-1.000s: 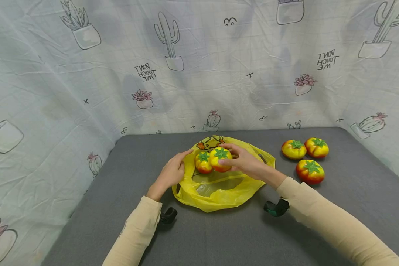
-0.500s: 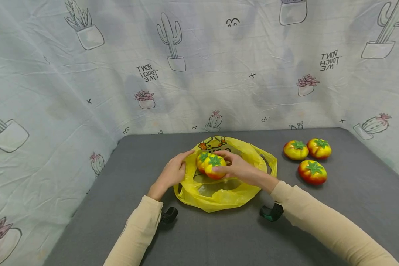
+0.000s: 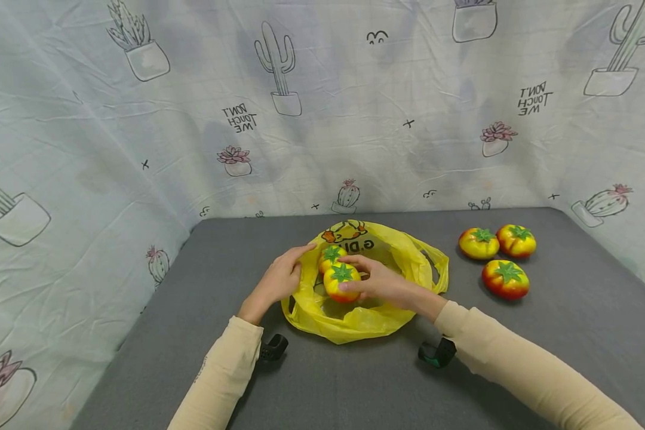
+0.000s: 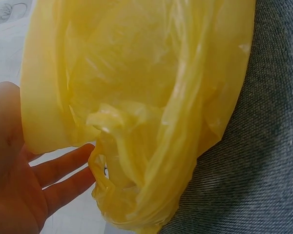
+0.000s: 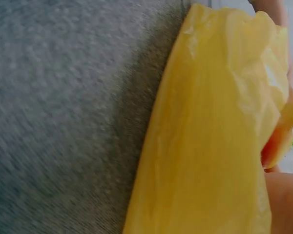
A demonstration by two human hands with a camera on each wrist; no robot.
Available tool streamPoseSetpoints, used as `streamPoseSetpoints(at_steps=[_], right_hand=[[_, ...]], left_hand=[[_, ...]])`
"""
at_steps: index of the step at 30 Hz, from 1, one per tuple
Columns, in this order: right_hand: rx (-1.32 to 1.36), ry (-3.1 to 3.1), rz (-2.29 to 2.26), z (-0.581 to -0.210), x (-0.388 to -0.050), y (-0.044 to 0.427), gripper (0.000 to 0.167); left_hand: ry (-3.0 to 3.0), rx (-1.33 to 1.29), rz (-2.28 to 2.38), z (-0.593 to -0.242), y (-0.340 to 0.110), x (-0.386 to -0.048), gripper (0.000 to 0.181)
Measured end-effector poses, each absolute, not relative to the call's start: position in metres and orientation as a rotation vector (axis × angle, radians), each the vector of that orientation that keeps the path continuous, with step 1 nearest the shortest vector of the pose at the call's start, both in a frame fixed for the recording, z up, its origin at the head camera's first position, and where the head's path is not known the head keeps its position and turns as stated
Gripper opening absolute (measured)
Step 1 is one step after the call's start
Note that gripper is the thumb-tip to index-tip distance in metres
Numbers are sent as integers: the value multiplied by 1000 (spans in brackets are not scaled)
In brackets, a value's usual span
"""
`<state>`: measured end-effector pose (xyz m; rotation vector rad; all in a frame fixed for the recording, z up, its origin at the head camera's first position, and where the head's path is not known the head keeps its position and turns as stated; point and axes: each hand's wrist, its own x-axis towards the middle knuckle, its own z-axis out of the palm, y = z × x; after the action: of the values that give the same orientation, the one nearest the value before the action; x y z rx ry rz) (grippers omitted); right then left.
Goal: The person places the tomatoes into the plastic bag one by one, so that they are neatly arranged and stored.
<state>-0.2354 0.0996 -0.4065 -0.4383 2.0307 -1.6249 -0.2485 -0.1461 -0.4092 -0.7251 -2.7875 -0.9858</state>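
A yellow plastic bag (image 3: 349,331) lies with its mouth open at mid-table in the head view. My left hand (image 3: 276,276) holds the bag's left rim; in the left wrist view its lower fingers (image 4: 68,168) extend straight against the plastic. Over the opening, my right hand (image 3: 378,279) grips a yellow-red toy tomato (image 3: 341,282) with a green star-shaped top. Just behind it, another toy tomato (image 3: 330,255) sits inside the bag, partly hidden. From the right wrist, the bag's side (image 5: 205,126) covers most of the held tomato (image 5: 279,144).
Three more toy tomatoes rest at the right: one at back left (image 3: 479,243), one at back right (image 3: 516,240) and one nearer (image 3: 506,279). A grey cloth covers the table (image 3: 333,388). Behind hangs a white curtain (image 3: 328,137) printed with cacti.
My right hand has carried its tomato left and nearer, down toward the bag's mouth. More of the bag's print shows now. The left hand stays at the rim.
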Motion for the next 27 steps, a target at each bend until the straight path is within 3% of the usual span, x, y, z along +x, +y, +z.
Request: streamPoseSetpoints(at_steps=[27], right_hand=[[-541, 2028, -1530, -423, -230, 84, 67]], left_hand=[[-2797, -712, -1001, -406, -146, -248, 48]])
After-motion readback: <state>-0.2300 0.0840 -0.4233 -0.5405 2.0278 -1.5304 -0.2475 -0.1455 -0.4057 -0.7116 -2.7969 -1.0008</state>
